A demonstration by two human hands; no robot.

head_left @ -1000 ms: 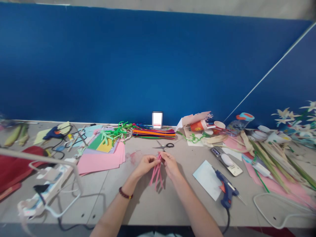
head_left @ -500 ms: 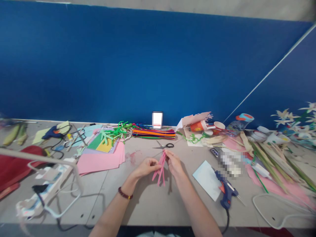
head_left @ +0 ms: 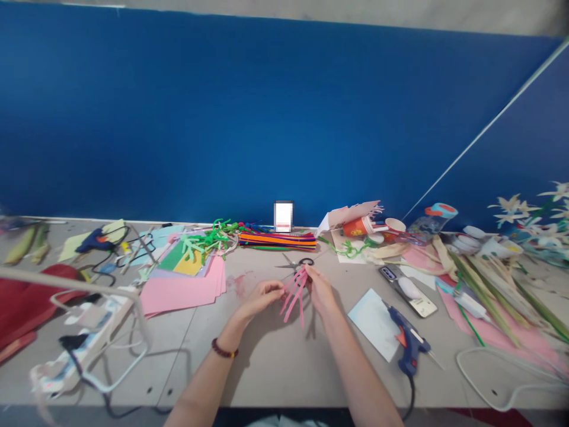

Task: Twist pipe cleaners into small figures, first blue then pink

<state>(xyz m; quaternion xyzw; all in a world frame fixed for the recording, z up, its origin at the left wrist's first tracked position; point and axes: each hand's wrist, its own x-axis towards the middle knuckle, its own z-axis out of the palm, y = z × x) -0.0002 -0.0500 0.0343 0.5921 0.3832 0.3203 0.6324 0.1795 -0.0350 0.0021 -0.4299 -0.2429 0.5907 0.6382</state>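
Note:
A piece of pink paper cut into narrow strips (head_left: 294,296) hangs over the middle of the table. My right hand (head_left: 319,289) is closed on its upper end, where the strips come together. On the left side, my left hand (head_left: 265,298) pinches one strip near its end, with thumb and forefinger together. The other strips fan downward between my hands. Just behind the paper lie open scissors (head_left: 306,262) with black handles, their blades pointing left; the paper's top partly covers them.
Pink sheets (head_left: 182,295) lie left, near green pipe cleaners (head_left: 208,240). Coloured pipe cleaners (head_left: 278,240) lie at the back. To the right are a blue glue gun (head_left: 411,344), a pale blue sheet (head_left: 373,323) and a phone (head_left: 418,299). A power strip (head_left: 84,344) is at the front left.
The pink strips and my right hand have shifted slightly right and up. The strips are spread wider, and my left hand now holds one farther out to the side.

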